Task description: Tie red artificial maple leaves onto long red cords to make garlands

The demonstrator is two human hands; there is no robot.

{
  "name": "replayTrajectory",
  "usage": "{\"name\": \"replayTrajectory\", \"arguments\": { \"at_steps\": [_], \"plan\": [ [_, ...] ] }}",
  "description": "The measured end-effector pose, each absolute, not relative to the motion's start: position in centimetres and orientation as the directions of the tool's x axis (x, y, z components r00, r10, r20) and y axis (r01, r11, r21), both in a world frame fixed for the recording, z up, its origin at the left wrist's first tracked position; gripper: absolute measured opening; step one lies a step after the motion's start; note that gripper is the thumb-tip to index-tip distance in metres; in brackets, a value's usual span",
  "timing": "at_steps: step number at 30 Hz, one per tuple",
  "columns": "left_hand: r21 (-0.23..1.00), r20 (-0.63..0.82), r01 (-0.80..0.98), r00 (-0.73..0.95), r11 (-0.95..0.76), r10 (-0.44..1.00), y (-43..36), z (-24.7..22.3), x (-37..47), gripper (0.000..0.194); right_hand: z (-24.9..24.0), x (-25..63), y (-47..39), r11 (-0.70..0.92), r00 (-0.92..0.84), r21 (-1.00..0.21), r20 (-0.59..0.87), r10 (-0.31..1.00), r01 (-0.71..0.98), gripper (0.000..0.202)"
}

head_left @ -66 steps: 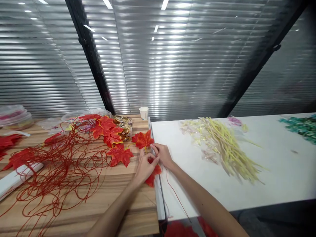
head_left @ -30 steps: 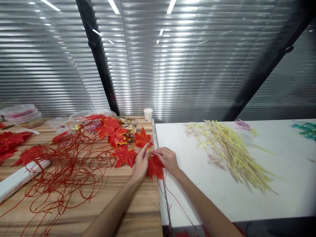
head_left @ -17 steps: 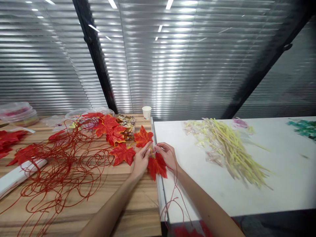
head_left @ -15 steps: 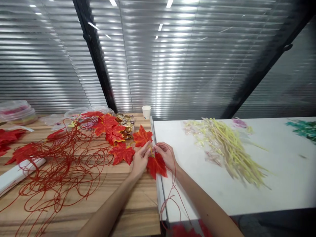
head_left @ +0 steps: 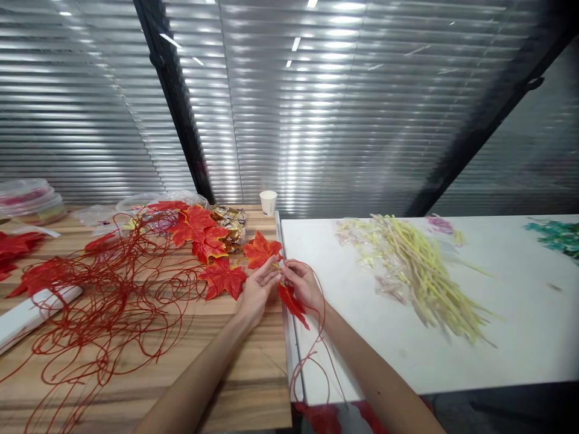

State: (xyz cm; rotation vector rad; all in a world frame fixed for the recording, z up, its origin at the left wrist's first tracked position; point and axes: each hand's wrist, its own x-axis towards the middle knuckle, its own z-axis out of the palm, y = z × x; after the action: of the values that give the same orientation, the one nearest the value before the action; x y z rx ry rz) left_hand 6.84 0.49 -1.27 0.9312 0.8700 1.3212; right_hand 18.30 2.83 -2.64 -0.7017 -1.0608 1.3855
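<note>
Over the seam between two tables, my left hand and my right hand meet with fingertips pinched close together. Between them is the stem end of a red artificial maple leaf, which hangs edge-on below the fingers. A red cord runs from the fingertips over my right hand and drops in loops past the table edge. Just beyond my left fingers lies an orange-red maple leaf. Another leaf rests left of that hand. The exact grip on stem and cord is too small to make out.
A large tangle of red cord covers the wooden table. Gold packets and a paper cup stand behind. Yellow stems lie on the white table, with green foliage far right.
The hanging leaf has turned from nearly face-on to edge-on between my hands. Both hands remain pinched together in about the same place.
</note>
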Motion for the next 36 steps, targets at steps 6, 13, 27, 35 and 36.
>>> {"name": "replayTrajectory", "arguments": {
  "at_steps": [6, 13, 27, 35, 36],
  "plan": [
    [0.863, -0.024, -0.500, 0.105, 0.073, 0.994, 0.43, -1.20, 6.82, 0.054, -2.26, 18.15, 2.58, 0.094, -0.131, -0.894, 0.166, 0.977, -0.438, 0.015],
    [0.843, -0.068, -0.520, 0.149, 0.136, 0.987, 0.15, -0.76, 6.86, 0.051, -2.26, 18.00, 2.26, 0.005, -0.162, -0.854, 0.104, 0.981, -0.520, 0.017],
    [0.816, -0.088, -0.551, 0.178, 0.173, 0.980, 0.09, -0.92, 6.93, 0.051, -2.05, 17.99, 2.10, -0.010, -0.189, -0.836, 0.113, 0.976, -0.549, 0.016],
    [0.812, -0.096, -0.551, 0.194, 0.189, 0.976, 0.05, -0.81, 6.92, 0.051, -2.34, 18.00, 2.20, 0.001, -0.179, -0.851, 0.111, 0.978, -0.525, 0.018],
    [0.814, -0.092, -0.551, 0.195, 0.187, 0.976, 0.09, -0.86, 6.90, 0.051, -2.26, 18.01, 2.16, 0.009, -0.178, -0.852, 0.119, 0.977, -0.523, 0.018]
  ]
}}
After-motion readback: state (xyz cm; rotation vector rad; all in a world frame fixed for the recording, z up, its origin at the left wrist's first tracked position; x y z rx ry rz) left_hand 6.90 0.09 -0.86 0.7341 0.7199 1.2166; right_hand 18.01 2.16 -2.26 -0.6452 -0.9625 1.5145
